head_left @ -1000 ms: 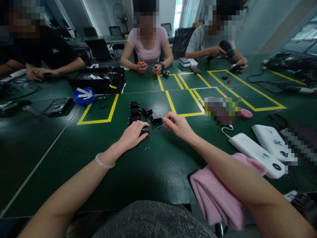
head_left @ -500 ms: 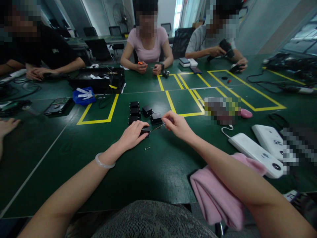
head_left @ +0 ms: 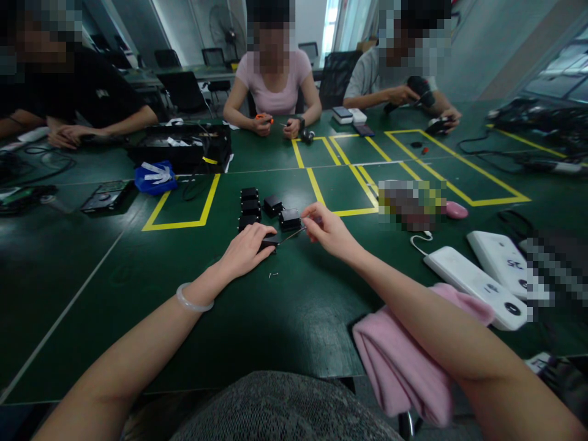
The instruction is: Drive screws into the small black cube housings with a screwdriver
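Note:
My left hand (head_left: 248,246) is closed over a small black box (head_left: 270,242), pressing it to the green table. A screwdriver (head_left: 291,235) with a thin metal shaft is pinched in my right hand (head_left: 327,230); its handle is mostly hidden by my fingers. The shaft slants down to the left, its tip at the right end of the box. Just beyond my hands stand more black boxes of the same kind, one (head_left: 290,218) close to my right fingertips and several others (head_left: 249,207) in a column. Two tiny screws (head_left: 274,275) lie nearer me.
White power strips (head_left: 478,286) and a pink cloth (head_left: 404,355) lie at right, the cloth hanging over the edge. Beyond are yellow tape outlines (head_left: 202,202), a blue bag (head_left: 155,179), a black tray (head_left: 184,144) and a hard drive (head_left: 106,195). Several people sit around the table.
My hands, the box and the screwdriver stay almost where they were. At the far left, another person's hand has left the table's edge of the view.

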Available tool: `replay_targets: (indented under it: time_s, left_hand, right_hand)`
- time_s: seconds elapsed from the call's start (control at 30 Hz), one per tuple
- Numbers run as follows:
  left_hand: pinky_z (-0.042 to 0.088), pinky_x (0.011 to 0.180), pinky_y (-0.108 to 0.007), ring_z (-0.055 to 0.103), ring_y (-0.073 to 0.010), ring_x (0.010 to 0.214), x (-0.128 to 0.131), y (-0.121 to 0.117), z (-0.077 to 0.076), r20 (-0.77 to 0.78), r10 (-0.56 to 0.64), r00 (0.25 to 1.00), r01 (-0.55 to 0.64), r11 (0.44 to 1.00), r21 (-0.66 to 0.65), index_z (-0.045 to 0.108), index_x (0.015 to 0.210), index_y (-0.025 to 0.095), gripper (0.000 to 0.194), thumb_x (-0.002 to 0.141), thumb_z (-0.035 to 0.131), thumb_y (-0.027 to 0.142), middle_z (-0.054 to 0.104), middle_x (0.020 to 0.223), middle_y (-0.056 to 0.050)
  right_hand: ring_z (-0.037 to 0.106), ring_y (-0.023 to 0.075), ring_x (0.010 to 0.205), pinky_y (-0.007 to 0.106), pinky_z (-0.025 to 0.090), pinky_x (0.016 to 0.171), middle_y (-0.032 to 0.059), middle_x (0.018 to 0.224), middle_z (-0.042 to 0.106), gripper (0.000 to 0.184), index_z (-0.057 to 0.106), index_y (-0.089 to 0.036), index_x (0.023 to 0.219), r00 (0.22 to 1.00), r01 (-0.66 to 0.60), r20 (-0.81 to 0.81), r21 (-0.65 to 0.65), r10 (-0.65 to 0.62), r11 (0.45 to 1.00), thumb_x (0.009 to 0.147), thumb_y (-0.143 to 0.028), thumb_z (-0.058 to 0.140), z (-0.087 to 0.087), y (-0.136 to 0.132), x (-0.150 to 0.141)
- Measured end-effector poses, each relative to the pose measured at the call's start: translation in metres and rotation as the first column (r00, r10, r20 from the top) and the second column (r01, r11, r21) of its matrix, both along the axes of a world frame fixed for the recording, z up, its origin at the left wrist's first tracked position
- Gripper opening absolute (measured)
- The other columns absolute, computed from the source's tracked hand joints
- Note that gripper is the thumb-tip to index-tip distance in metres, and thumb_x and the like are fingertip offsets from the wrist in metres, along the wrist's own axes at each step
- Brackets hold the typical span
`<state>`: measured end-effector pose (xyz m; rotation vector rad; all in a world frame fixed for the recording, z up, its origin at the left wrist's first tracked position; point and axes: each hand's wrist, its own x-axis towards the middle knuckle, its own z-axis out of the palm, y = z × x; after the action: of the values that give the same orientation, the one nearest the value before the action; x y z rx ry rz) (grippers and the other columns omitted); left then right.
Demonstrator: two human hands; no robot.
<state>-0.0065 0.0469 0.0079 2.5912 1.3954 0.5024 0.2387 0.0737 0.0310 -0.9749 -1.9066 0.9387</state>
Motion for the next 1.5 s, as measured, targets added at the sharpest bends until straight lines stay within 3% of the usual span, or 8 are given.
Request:
replay_targets:
  time_s: [0.1,0.3,0.5,0.7,0.9,1.13,1.33,1.5]
  left_hand:
    - [0.051,0.086,-0.043,0.056,-0.0279,0.105,-0.0001,-0.0001,0.0000,-0.004,0.010,1.000,-0.010,1.000,-0.009,0.048,0.126,0.022,0.032,0.097,0.050,0.034,0.057,0.119,-0.010]
    - [0.050,0.086,-0.042,0.056,-0.0273,0.105,-0.0005,0.0003,-0.0002,-0.003,0.001,1.000,-0.001,1.000,-0.004,0.048,0.126,0.021,0.031,0.097,0.050,0.034,0.057,0.119,-0.010]
    - [0.051,0.085,-0.042,0.056,-0.0278,0.105,-0.0004,-0.0003,0.0000,-0.008,0.004,1.000,-0.005,1.000,-0.003,0.048,0.127,0.021,0.032,0.097,0.051,0.033,0.057,0.119,-0.010]
    - [0.050,0.087,-0.042,0.056,-0.0270,0.104,0.0004,-0.0003,-0.0002,-0.006,0.002,1.000,-0.002,1.000,0.007,0.049,0.125,0.020,0.031,0.097,0.052,0.031,0.058,0.118,-0.010]
    - [0.050,0.088,-0.043,0.056,-0.0271,0.105,0.0003,0.0000,-0.0008,-0.011,0.002,1.000,-0.002,1.000,0.019,0.048,0.125,0.020,0.030,0.097,0.052,0.031,0.057,0.119,-0.010]
    - [0.051,0.086,-0.042,0.056,-0.0267,0.103,-0.0003,0.0004,-0.0010,-0.008,-0.004,1.000,0.005,1.000,0.016,0.048,0.125,0.021,0.030,0.097,0.052,0.031,0.057,0.118,-0.009]
    - [0.051,0.086,-0.042,0.056,-0.0266,0.103,-0.0003,0.0001,-0.0013,-0.009,0.000,1.000,0.000,1.000,0.017,0.047,0.126,0.021,0.031,0.097,0.051,0.032,0.057,0.118,-0.009]
    - [0.051,0.085,-0.041,0.056,-0.0263,0.102,-0.0007,0.0003,-0.0018,-0.007,-0.002,1.000,0.002,1.000,0.018,0.048,0.125,0.021,0.031,0.097,0.052,0.032,0.057,0.118,-0.009]
  right_hand:
    - [0.053,0.0081,0.051,0.025,0.043,0.054,-0.0053,0.070,0.054,0.009,0.047,-0.021,0.101,1.000,-0.008,-0.013,0.001,0.008,1.000,0.094,-0.027,0.049,0.0003,0.0006,0.0003]
    - [0.051,0.0080,0.050,0.024,0.041,0.051,-0.0048,0.065,0.055,0.016,0.048,-0.021,0.089,1.000,0.010,-0.013,-0.024,-0.010,1.000,0.095,-0.035,0.051,-0.0003,0.0016,-0.0003]
    - [0.052,0.0074,0.050,0.024,0.041,0.051,-0.0052,0.069,0.054,0.007,0.047,-0.020,0.099,1.000,0.000,-0.026,-0.027,-0.001,1.000,0.094,-0.025,0.048,-0.0004,0.0007,-0.0003]
    - [0.051,0.0076,0.050,0.023,0.041,0.050,-0.0044,0.065,0.054,0.016,0.048,-0.020,0.087,0.999,0.003,-0.032,-0.037,-0.004,0.999,0.094,-0.034,0.051,-0.0012,0.0016,-0.0007]
    - [0.052,0.0068,0.049,0.023,0.041,0.050,-0.0049,0.070,0.054,0.007,0.048,-0.020,0.097,0.999,-0.021,-0.048,-0.020,0.020,1.000,0.093,-0.026,0.051,-0.0004,0.0007,-0.0005]
    - [0.052,0.0085,0.050,0.024,0.042,0.051,-0.0051,0.061,0.053,0.018,0.048,-0.020,0.087,0.999,-0.018,-0.031,-0.030,0.017,0.999,0.094,-0.036,0.051,-0.0009,0.0015,-0.0003]
    - [0.052,0.0072,0.050,0.023,0.043,0.052,-0.0060,0.067,0.054,0.008,0.048,-0.020,0.098,0.999,-0.028,-0.042,0.008,0.028,1.000,0.092,-0.025,0.050,-0.0013,0.0008,-0.0005]
    - [0.052,0.0083,0.050,0.023,0.042,0.051,-0.0052,0.062,0.053,0.016,0.049,-0.020,0.088,0.999,-0.021,-0.036,-0.036,0.019,0.999,0.093,-0.035,0.052,-0.0005,0.0005,-0.0007]
